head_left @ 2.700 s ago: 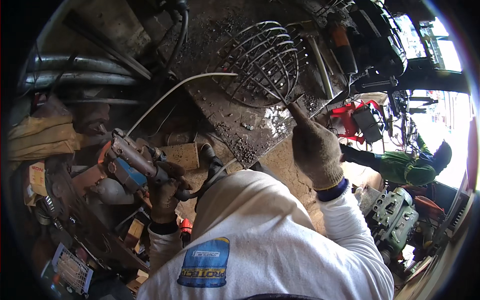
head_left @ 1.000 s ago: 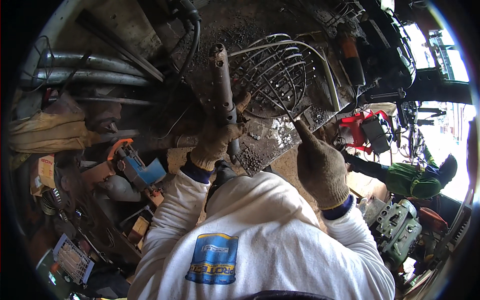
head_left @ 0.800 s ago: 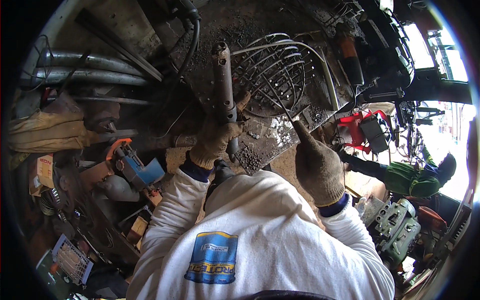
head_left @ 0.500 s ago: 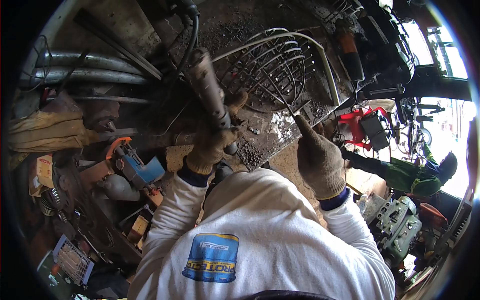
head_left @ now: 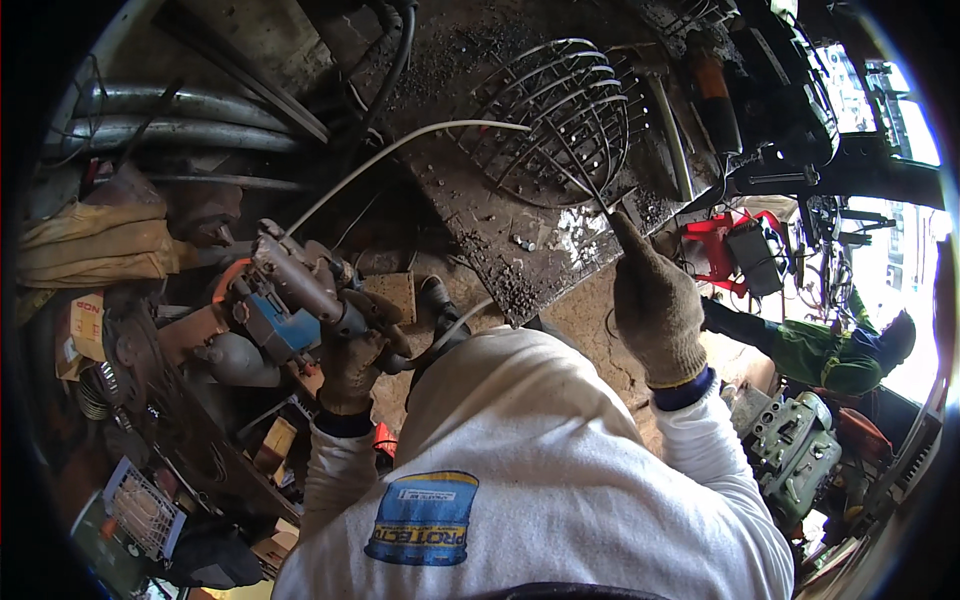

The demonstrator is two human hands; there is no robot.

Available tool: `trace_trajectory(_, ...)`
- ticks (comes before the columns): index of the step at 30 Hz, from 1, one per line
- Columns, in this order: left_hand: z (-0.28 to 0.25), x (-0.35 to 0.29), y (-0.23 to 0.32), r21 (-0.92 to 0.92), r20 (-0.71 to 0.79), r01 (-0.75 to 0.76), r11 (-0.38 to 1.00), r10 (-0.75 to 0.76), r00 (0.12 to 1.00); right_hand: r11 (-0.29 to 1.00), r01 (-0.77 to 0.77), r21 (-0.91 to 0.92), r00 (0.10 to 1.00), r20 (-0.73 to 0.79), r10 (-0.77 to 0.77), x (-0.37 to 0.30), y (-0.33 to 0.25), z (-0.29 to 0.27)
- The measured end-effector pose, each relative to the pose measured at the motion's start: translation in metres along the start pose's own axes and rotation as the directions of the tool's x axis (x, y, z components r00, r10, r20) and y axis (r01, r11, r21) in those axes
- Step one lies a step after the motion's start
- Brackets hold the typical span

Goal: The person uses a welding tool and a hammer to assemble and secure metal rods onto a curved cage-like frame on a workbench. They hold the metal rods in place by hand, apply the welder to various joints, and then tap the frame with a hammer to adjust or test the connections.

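Left hand (head_left: 350, 368), gloved, fingers curled round lower end of metal tube (head_left: 295, 281); tube slants up-left from fist, left of table (head_left: 478, 215). Right hand (head_left: 657, 312), gloved, mostly closed on thin rod (head_left: 591, 190), rod running up-left over curved-bar frame (head_left: 628, 128)

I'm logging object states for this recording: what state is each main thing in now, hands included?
Left hand: gloved, closed around the metal tube
Metal tube: tilted, held left of the table
Pale strip: bowed, one end near the metal tube
Right hand: gloved, closed on the thin rod
Thin rod: slanting toward the wire frame
Wire frame: rounded, on the table
Table: strewn with dark bits
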State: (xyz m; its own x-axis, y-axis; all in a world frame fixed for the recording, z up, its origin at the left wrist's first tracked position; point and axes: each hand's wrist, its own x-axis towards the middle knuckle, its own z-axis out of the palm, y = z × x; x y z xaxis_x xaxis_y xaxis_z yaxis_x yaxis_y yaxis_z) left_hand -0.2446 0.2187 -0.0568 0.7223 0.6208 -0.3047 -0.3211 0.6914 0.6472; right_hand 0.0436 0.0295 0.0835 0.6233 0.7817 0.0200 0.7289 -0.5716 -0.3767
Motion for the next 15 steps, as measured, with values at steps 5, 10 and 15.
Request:
trace_trajectory(5,-0.003,-0.001,-0.015,0.215,-0.011,0.013,0.977,-0.011,1.0,0.999,-0.041,0.001,0.999,0.012,0.041,0.0,-0.001,0.0)
trace_trajectory(10,0.001,0.004,-0.012,0.019,0.002,0.065,0.998,-0.065,0.998,0.999,0.052,0.009,0.998,0.022,-0.052,-0.001,0.006,-0.003)
trace_trajectory(15,-0.008,0.001,-0.01,0.031,0.028,0.085,0.996,-0.086,0.996,0.995,0.084,0.058,0.996,-0.011,-0.084,-0.003,0.01,0.003)
